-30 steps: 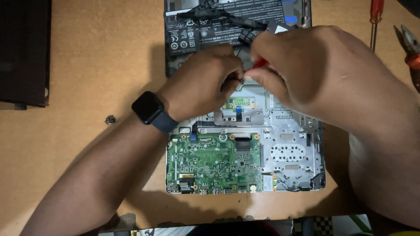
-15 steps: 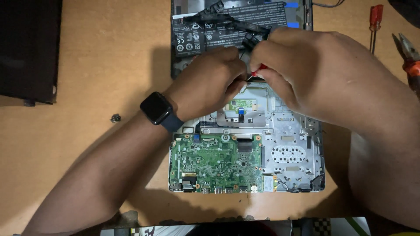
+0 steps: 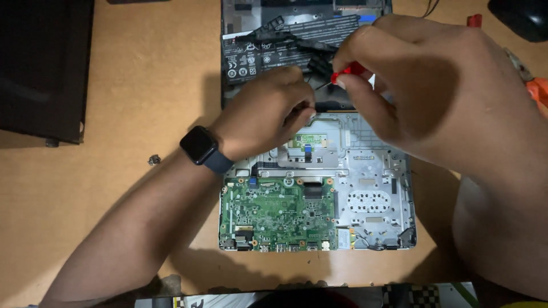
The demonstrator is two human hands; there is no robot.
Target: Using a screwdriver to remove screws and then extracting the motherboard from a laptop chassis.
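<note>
we have the opened laptop base with its green circuit board and silver metal frame (image 3: 365,199) near the front edge of the tan wooden worktop. our right hand (image 3: 439,97) pinches a small red-handled screwdriver (image 3: 349,71), tip at the black battery's (image 3: 285,43) lower edge. our left hand (image 3: 268,111), fingertips pressed together, steadies there. we judge a screw is being worked; next calls for a steady turn.

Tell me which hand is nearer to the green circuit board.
Left. The left hand with its wrist watch lies just above the green circuit board. The right hand, pinching a red-handled screwdriver, sits higher, up by the black battery.
</note>
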